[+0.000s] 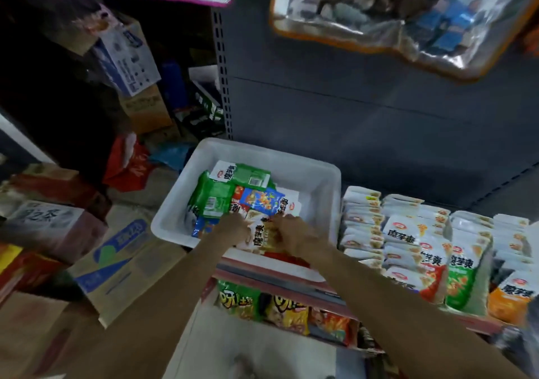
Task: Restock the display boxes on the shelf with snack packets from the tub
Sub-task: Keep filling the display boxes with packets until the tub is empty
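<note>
A white plastic tub [320, 186] is seen standing on the shelf [280, 284], at its left end, against the grey back panel [350, 101]. Snack packets [233, 195] in green, blue and white wrappers are heaped in the near-left part of the tub, while its far-right part is bare.

Both hands are reached into the near side of the tub. The left hand [233, 227] is laid on the heap with its fingers curled down onto the packets; whether its grip is closed round one cannot be told. The right hand [294, 234] is set just beside it, and a white and yellow packet [264, 237] is pinched between its curled fingers and thumb at the tub's near rim.

To the right of the tub, along the shelf's front edge, display boxes [463, 294] are filled with upright rows of white packets, with green, red and orange ones at the front. On the shelf below, bags of crisps [262, 305] are lined up under the front edge.

Cardboard cartons [116, 265] are stacked on the floor to the left of the shelf, and a red bag [128, 165] is seen behind them.
</note>
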{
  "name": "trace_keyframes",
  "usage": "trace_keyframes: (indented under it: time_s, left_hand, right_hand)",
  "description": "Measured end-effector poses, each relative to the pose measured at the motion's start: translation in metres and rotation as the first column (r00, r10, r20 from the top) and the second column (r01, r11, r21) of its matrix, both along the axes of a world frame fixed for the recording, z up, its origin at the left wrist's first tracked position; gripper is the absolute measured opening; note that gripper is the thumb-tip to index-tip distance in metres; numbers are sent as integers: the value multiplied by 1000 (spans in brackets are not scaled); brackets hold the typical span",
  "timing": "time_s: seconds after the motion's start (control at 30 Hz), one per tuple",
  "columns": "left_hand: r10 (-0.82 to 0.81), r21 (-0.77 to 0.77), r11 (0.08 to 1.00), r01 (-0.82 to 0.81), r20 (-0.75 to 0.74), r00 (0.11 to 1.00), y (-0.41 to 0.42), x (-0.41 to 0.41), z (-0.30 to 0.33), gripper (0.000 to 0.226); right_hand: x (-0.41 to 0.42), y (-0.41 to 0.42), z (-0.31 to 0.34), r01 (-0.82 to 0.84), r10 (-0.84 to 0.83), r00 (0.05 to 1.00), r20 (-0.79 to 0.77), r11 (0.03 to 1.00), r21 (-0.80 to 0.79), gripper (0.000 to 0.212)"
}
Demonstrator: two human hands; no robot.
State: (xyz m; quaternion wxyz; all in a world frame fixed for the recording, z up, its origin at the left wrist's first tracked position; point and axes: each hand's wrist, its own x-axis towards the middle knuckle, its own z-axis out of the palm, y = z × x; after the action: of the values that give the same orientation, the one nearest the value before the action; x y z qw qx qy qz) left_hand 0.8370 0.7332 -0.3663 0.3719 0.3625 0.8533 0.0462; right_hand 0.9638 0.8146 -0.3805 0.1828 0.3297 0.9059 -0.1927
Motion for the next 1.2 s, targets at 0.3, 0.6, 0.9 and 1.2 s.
trace_keyframes:
  time_s: [0.3, 0.6, 0.9, 1.2]
  left_hand:
    - [81, 32, 996, -86, 137, 987, 1, -7, -12, 25]
    - [222, 666, 654, -358, 283, 933, 27, 15, 48, 31]
    - [178, 827, 446, -343, 294, 939, 83, 83, 86, 43]
    - [-130, 808, 586, -53, 159, 979, 89, 136, 69, 24]
  right_hand:
    - [2, -5, 0, 13, -15, 999, 33, 998, 53, 23]
    - [39, 25, 68, 254, -219, 910, -352, 966, 56, 8]
    - [115, 65, 114, 446, -488, 485, -725, 852, -275, 20]
    - [166, 78, 89, 374, -608, 295, -737, 784, -496, 6]
